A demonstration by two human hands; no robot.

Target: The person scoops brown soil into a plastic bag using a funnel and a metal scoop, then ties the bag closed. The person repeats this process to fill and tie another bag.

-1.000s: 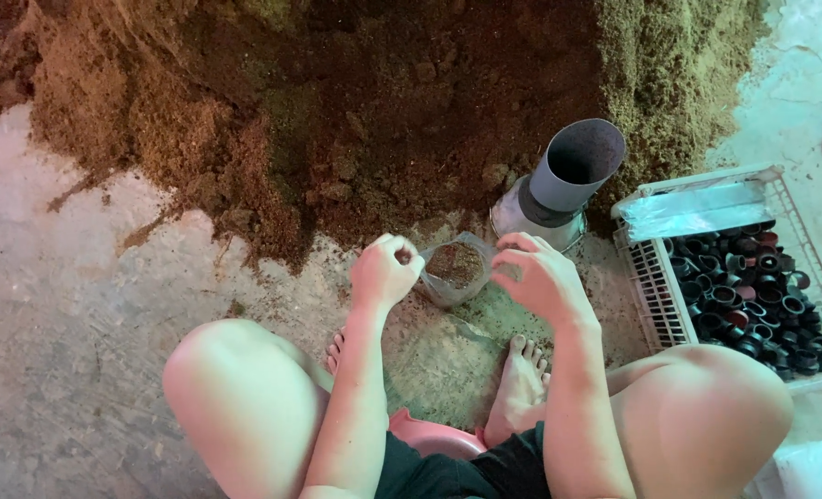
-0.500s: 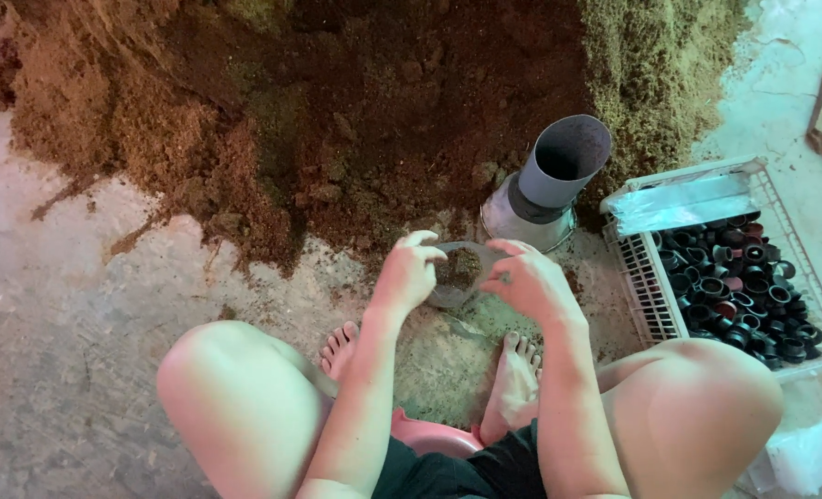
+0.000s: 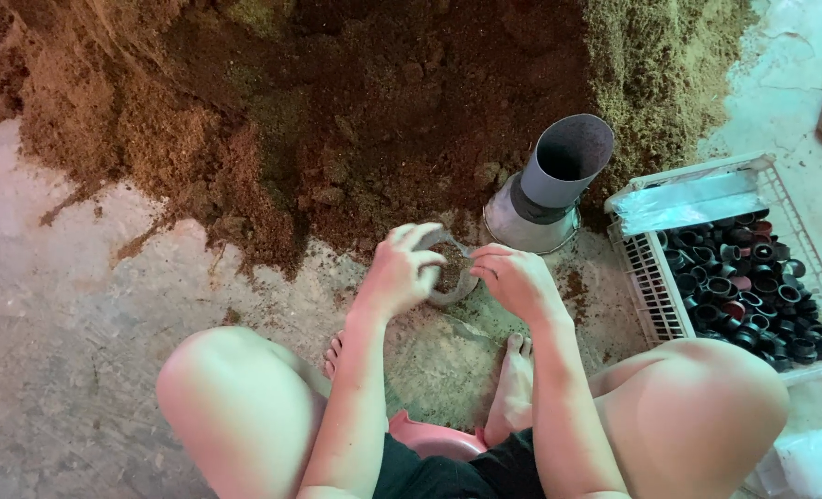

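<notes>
Between my knees, at the brown soil heap's (image 3: 337,120) edge, my left hand (image 3: 397,273) curls closed around a small clear soil-filled plastic pot (image 3: 450,273), steadying it; my right hand (image 3: 517,277) pinches its rim.

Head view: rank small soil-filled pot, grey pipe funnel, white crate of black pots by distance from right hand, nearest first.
From the right hand:
1. Small soil-filled pot, touching, just to its left, also held by the left hand.
2. Grey pipe funnel, above it by the soil pile.
3. White crate of black pots, far right.
</notes>
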